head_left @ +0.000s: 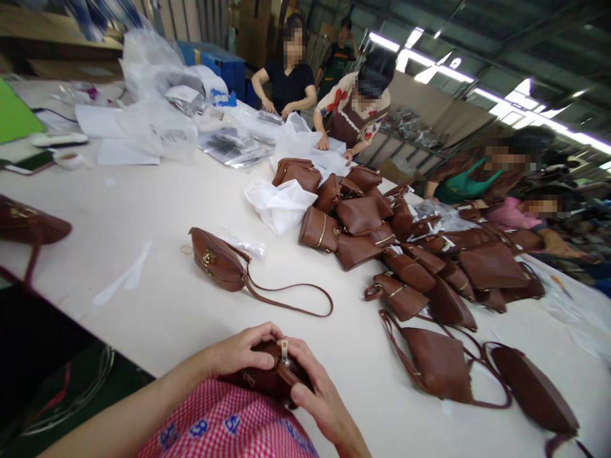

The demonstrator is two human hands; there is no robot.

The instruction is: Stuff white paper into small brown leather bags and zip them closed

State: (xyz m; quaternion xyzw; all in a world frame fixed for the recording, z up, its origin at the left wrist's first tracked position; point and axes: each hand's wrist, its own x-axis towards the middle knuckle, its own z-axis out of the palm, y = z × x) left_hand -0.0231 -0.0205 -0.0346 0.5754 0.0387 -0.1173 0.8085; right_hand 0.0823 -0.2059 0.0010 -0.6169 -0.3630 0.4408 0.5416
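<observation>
Close to my checked apron (224, 420), both hands hold a brown leather handbag (248, 377) at the table's front edge. My left hand (245, 348) grips its left side, thumb on top. On the other side my right hand (310, 375) wraps round it, the fingers beside a gold-coloured zip pull (285, 348). The hands and apron hide part of this bag. Beyond it a second brown handbag (219, 261) with a gold clasp lies on the table, its thin strap looped to the right.
A large heap of brown bags (360, 216) covers the right side of the white table (157, 299). White wrapping (279, 203) and clear plastic bags (157, 83) lie farther back. Another brown bag (33, 222) sits at the left edge. Several people stand across the table.
</observation>
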